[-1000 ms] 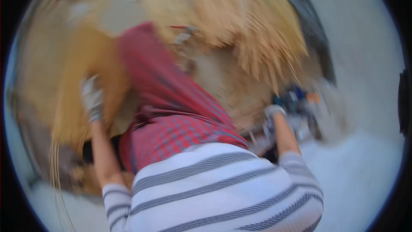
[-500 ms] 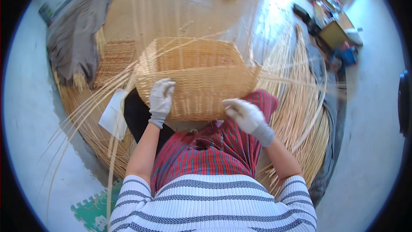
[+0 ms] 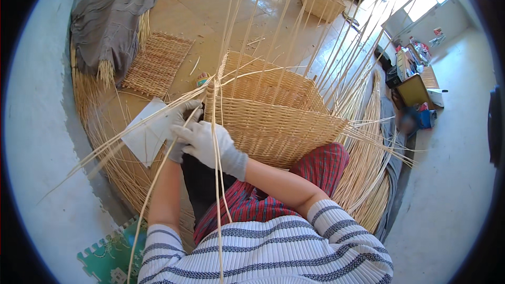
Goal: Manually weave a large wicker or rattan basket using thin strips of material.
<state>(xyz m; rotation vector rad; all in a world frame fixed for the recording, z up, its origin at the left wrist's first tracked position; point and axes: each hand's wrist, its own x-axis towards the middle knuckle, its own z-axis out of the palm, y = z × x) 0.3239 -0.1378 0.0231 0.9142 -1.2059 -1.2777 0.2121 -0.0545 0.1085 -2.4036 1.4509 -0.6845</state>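
Observation:
A half-woven wicker basket (image 3: 273, 131) rests against my lap, with long strands (image 3: 252, 16) standing up from its rim. At its left corner, both gloved hands are close together. My left hand (image 3: 184, 118) has its fingers curled beside the corner, partly hidden behind the other hand; what it grips does not show. Crossing over it, my right hand (image 3: 210, 142) pinches a thin wicker strand (image 3: 152, 184) that trails down toward the lower left. A bundle of loose strands (image 3: 126, 130) sticks out left from the corner, and further strands (image 3: 216, 189) hang across my right hand.
Long wicker rods (image 3: 368, 147) lie in a heap to the right. At left are a woven mat (image 3: 159, 63), a grey cloth (image 3: 113, 16) over more rods, and a white sheet (image 3: 144, 137). Another basket (image 3: 322, 1) stands farther off. A green foam mat (image 3: 113, 255) lies lower left.
My right hand has crossed from the basket's lower right to its left corner beside my left hand, and now pinches a strand. The basket has turned and shifted right in view.

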